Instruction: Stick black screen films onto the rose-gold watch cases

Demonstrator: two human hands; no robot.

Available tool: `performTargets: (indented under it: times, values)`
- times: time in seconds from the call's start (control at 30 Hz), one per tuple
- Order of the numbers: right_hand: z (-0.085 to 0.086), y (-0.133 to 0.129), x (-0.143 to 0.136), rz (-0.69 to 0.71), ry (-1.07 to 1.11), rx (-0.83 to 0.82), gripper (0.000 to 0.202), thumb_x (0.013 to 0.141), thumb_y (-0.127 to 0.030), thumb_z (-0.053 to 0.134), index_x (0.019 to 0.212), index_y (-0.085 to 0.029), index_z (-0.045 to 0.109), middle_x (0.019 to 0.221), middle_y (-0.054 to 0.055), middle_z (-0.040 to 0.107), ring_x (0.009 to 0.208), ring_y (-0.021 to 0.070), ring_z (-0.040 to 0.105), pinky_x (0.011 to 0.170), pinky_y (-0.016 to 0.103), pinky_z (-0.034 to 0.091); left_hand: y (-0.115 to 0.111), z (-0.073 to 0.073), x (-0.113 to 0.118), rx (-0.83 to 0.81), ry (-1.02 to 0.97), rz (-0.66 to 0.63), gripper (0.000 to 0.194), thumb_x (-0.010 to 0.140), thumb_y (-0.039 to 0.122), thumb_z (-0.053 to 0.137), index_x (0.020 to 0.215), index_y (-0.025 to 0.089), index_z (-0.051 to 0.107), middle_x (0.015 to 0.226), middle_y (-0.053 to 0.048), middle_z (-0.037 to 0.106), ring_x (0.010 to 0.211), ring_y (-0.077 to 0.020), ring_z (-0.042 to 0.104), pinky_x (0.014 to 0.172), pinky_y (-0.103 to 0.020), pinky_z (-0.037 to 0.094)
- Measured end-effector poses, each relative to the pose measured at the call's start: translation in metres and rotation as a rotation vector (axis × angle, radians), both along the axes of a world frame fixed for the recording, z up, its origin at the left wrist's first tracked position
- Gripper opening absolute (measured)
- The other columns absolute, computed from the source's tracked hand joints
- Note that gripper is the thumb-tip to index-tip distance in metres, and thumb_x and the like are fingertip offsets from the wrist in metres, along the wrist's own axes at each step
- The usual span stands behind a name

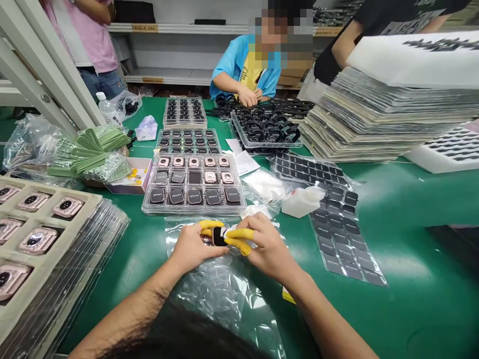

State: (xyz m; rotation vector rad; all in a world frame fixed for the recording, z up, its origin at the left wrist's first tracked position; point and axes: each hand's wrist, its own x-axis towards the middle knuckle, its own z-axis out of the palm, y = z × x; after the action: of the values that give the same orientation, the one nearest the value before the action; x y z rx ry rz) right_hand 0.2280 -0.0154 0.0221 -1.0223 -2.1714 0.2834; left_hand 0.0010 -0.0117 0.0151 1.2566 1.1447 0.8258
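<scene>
My left hand (191,245) holds a small smartwatch case (218,237) with a black screen, gripped between thumb and fingers. A yellow finger cot covers one of its fingertips. My right hand (268,243), with yellow cots on its fingers, pinches a small white wipe (223,232) against the watch's screen. Part of the wipe is hidden by the fingers. Beneath both hands lies a transparent plastic sheet (213,289). Just beyond them stands a transparent tray (194,212) with pink watch cases and dark square pieces in its compartments.
At left, stacked trays (93,239) hold pink watch cases; green straps (93,152) lie behind. A white bottle (302,201) and a sheet of dark stickers (344,234) are at right. Tall stacked sheets (359,119) stand farther back. A co-worker (239,75) handles black straps opposite.
</scene>
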Motion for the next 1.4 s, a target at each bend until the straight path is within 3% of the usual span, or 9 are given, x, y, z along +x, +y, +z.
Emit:
performTargets:
  times: [0.23,0.37,0.53,0.67,0.8,0.87,1.03,1.2,1.4]
  values:
    - [-0.011,0.004,0.002,-0.05,0.04,-0.021,0.014,0.112,-0.027,0.082,0.116,-0.034,0.093,0.097,0.006,0.081,0.092,0.0284,0.069,0.084,0.045,0.055,0.0,-0.001,0.001,0.003,0.007,0.019,0.06,0.064,0.027,0.11,0.121,0.019,0.094,0.11,-0.008,0.097,0.102,-0.0317,0.093,0.101,-0.044,0.077]
    - [-0.015,0.002,-0.001,0.025,0.067,-0.019,0.015,0.113,-0.025,0.078,0.112,-0.031,0.092,0.093,0.004,0.077,0.089,0.0268,0.066,0.083,0.043,0.053,-0.001,0.0,0.001,0.034,0.09,-0.026,0.055,0.065,0.023,0.105,0.119,0.022,0.095,0.104,-0.005,0.097,0.097,-0.0318,0.093,0.1,-0.045,0.078]
    - [-0.015,0.001,-0.002,-0.204,0.05,0.021,0.014,0.115,-0.029,0.077,0.109,-0.031,0.09,0.086,0.005,0.073,0.089,0.0278,0.065,0.082,0.044,0.05,-0.001,0.001,0.002,-0.01,0.041,0.048,0.057,0.066,0.028,0.107,0.121,0.021,0.093,0.11,-0.007,0.097,0.106,-0.0328,0.093,0.106,-0.047,0.077]
    - [-0.02,-0.002,-0.008,-0.121,0.029,0.03,0.013,0.114,-0.032,0.078,0.112,-0.032,0.091,0.089,0.006,0.075,0.086,0.0281,0.067,0.08,0.045,0.055,0.0,0.0,0.002,-0.019,0.031,0.043,0.059,0.063,0.019,0.104,0.121,0.021,0.094,0.113,-0.008,0.097,0.107,-0.0329,0.094,0.106,-0.047,0.078]
    - [-0.015,0.002,0.011,-0.453,0.009,0.073,0.023,0.114,-0.024,0.069,0.115,-0.028,0.092,0.103,0.014,0.078,0.101,0.0365,0.068,0.089,0.054,0.059,-0.003,0.001,0.001,0.031,0.055,0.072,0.057,0.067,0.029,0.108,0.122,0.021,0.095,0.116,-0.009,0.098,0.109,-0.0344,0.094,0.109,-0.049,0.077]
    - [-0.01,-0.001,0.022,-0.475,0.043,0.074,0.028,0.115,-0.025,0.066,0.128,-0.028,0.09,0.122,0.018,0.08,0.115,0.0409,0.07,0.099,0.06,0.061,-0.005,0.003,0.0,0.122,0.135,0.051,0.053,0.07,0.033,0.108,0.121,0.024,0.096,0.113,-0.007,0.098,0.105,-0.0345,0.094,0.109,-0.05,0.077]
    - [-0.007,-0.013,0.017,-0.126,0.196,-0.237,0.033,0.113,-0.031,0.067,0.141,-0.037,0.085,0.121,0.007,0.087,0.11,0.0319,0.082,0.098,0.051,0.07,-0.01,0.004,-0.004,0.418,0.205,-0.113,0.035,0.082,0.04,0.105,0.115,0.029,0.099,0.117,-0.009,0.098,0.104,-0.0358,0.095,0.105,-0.046,0.076]
    - [-0.009,-0.009,0.006,-0.243,0.45,-0.544,0.028,0.1,-0.049,0.082,0.122,-0.032,0.09,0.101,0.006,0.09,0.097,0.0311,0.087,0.096,0.05,0.073,-0.009,0.002,-0.005,0.481,0.21,-0.193,0.027,0.091,0.038,0.099,0.118,0.032,0.099,0.118,-0.008,0.098,0.108,-0.0354,0.095,0.103,-0.044,0.075]
    - [-0.002,-0.008,0.002,-0.327,0.588,-0.599,0.031,0.093,-0.062,0.091,0.092,-0.031,0.088,0.096,0.008,0.092,0.092,0.0334,0.087,0.092,0.052,0.072,-0.01,0.007,-0.004,0.473,0.215,-0.191,0.03,0.092,0.04,0.099,0.12,0.031,0.098,0.118,-0.008,0.098,0.105,-0.035,0.095,0.1,-0.044,0.075]
